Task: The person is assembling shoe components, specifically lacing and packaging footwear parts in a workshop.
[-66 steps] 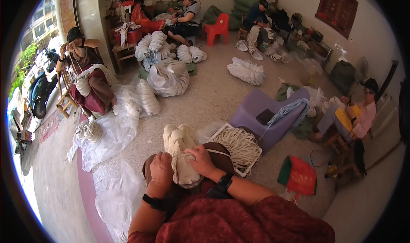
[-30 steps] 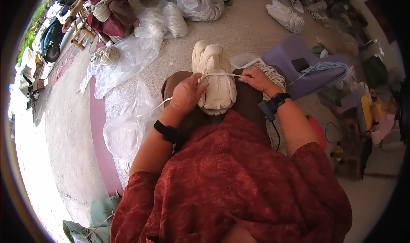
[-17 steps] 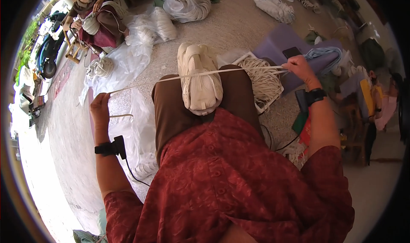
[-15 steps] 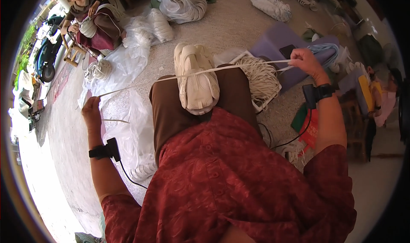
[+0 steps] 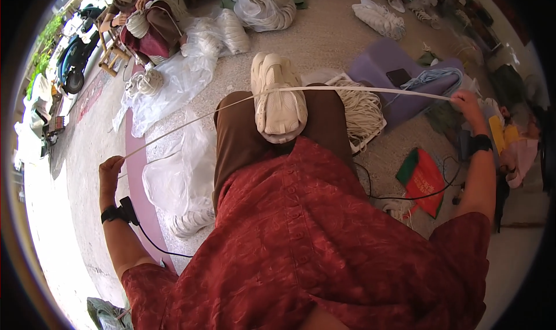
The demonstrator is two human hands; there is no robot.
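Note:
A cream sneaker point(image 5: 281, 112) rests across my brown-trousered thighs, its toe end toward me as far as I can tell. A long pale shoelace point(image 5: 382, 90) crosses the sneaker and stretches out to both sides. At the far left, my left hand point(image 5: 110, 172) is closed on one end of it, with a short tail hanging beside the fingers. My right hand point(image 5: 468, 107) pinches the other end out to the right, higher than the left. Whether the lace passes through eyelets is too small to tell.
Beyond my right knee lie a bundle of cream laces point(image 5: 362, 112) and a purple plastic seat point(image 5: 376, 63) with a dark phone point(image 5: 398, 77) and blue cords. Clear plastic bags point(image 5: 179, 173) lie left. Another person point(image 5: 147, 26) sits far left. A red-green bag point(image 5: 425, 182) lies right.
Both hands have spread farther apart, left hand outward and nearer to me, right hand outward and slightly lower. The lace spans a wider distance. The view has shifted a little.

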